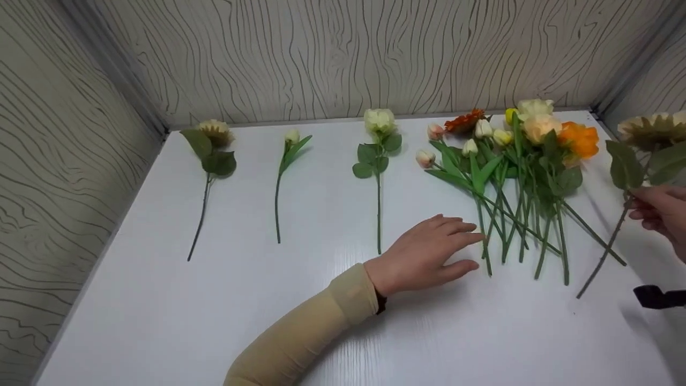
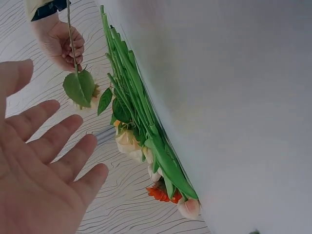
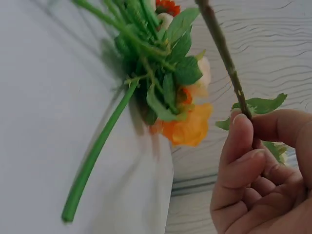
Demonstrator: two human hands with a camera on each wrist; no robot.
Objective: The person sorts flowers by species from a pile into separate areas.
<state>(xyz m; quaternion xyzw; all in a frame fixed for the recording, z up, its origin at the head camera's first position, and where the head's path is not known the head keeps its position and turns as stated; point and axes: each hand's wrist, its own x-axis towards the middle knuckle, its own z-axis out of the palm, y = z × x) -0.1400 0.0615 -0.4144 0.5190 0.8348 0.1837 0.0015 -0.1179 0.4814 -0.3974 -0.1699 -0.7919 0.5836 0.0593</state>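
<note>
At the right edge of the head view my right hand (image 1: 664,212) pinches the brown stem of a cream sunflower-like flower (image 1: 651,131) just below its leaves. The right wrist view shows thumb and forefinger closed on that stem (image 3: 226,58). My left hand (image 1: 429,252) hovers palm down over the table with fingers spread, holding nothing. Its fingertips are close to the stems of a flower pile (image 1: 504,177). In that pile lie white and pink tulips, an orange-red daisy-like flower (image 1: 465,122), cream and peach blooms and a bright orange flower (image 1: 579,140).
Three single flowers lie apart on the white table (image 1: 134,300): a cream sunflower-like one (image 1: 216,134), a white tulip (image 1: 292,136) and a white rose (image 1: 379,122). Wood-grain patterned panels (image 1: 343,53) enclose the back and sides. A black object (image 1: 656,296) shows near the right hand.
</note>
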